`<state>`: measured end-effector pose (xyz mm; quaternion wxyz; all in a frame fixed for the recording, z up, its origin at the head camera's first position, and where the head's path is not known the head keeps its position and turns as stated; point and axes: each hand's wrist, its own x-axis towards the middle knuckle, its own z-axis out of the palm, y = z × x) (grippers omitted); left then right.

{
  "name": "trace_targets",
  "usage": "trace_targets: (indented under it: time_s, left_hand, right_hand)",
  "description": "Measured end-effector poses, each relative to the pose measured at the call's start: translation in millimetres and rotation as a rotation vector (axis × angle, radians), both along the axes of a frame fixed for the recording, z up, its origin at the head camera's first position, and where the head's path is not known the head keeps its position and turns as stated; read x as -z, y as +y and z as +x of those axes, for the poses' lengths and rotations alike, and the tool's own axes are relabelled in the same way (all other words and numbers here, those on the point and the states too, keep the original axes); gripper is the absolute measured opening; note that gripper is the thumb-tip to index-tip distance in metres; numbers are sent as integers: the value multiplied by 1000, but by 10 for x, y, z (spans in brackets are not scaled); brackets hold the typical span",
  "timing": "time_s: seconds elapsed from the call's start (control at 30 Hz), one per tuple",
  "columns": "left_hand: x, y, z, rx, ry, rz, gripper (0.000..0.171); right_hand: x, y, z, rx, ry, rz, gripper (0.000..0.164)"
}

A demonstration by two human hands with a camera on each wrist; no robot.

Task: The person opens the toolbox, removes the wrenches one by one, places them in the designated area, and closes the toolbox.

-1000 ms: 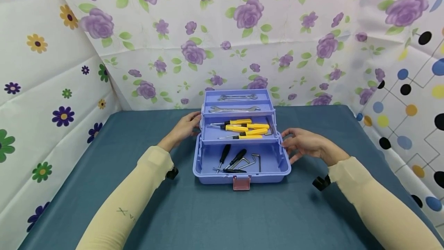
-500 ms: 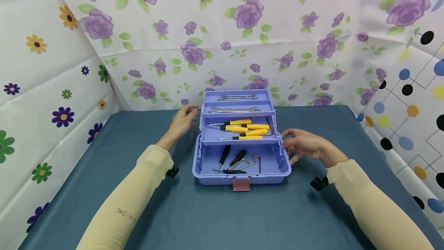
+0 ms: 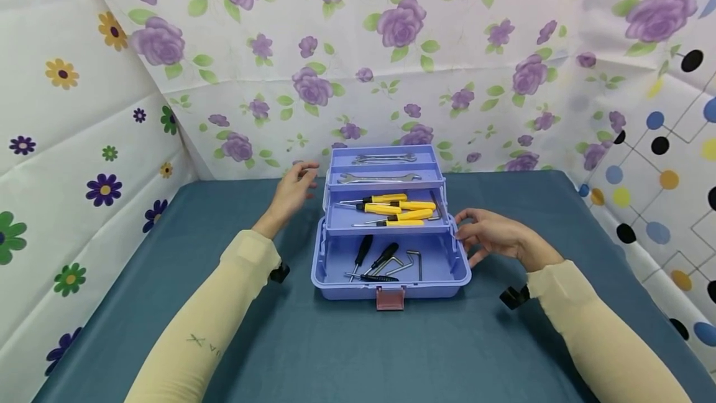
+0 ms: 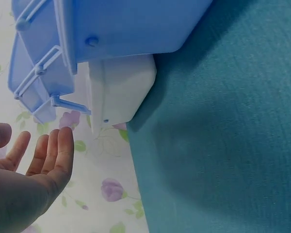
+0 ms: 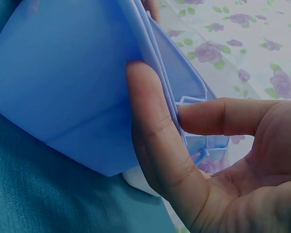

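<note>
A blue toolbox [image 3: 347, 292] stands unfolded on the table, its tiers raised like steps and a pink latch [image 3: 390, 299] at the front. My right hand [image 3: 498, 236] pinches its right rim; in the right wrist view the thumb [image 5: 218, 116] lies on the rim and the fingers [image 5: 153, 107] against the outer wall. Left of the raised tiers, my left hand [image 3: 288, 198] hovers apart from the box, holding nothing, with fingers loosely bent. Yellow-handled screwdrivers [image 3: 411, 205] fill the middle tray, wrenches [image 3: 380, 178] the upper one. Black-handled screwdrivers [image 3: 363, 250] and hex keys [image 3: 419, 266] lie in the bottom.
A dark teal cloth [image 3: 358, 353] covers the table. Flowered sheeting [image 3: 358, 48] hangs along the back edge, with more patterned sheets at both sides. Behind the tiers, the left wrist view shows the white lid [image 4: 121, 90] hanging back.
My left hand has left the toolbox's left side and moved slightly back and left. The right hand keeps its place at the right rim. The toolbox and tools stay put.
</note>
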<state>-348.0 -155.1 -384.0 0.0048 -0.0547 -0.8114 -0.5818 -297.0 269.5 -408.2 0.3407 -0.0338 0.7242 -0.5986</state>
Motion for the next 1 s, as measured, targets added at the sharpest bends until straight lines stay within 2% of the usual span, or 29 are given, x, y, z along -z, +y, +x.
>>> trace_targets:
  time_s: [0.2,0.63,0.8,1.0]
  left_hand:
    - [-94,29,-25,-31,43,1,42]
    - [-368,160,-98,-36,153,-48,37]
    - [-488,236,-108,-8,165,-82,35]
    - [-603,335,-165,76,149,-138,37]
  right_hand:
    - [3,1,-6,-2,9,-2,53]
    - [26,41,7,0,11,-5,53]
    - [41,29,3,-2,17,-14,54]
    - [57,16,4,-4,21,-29,53]
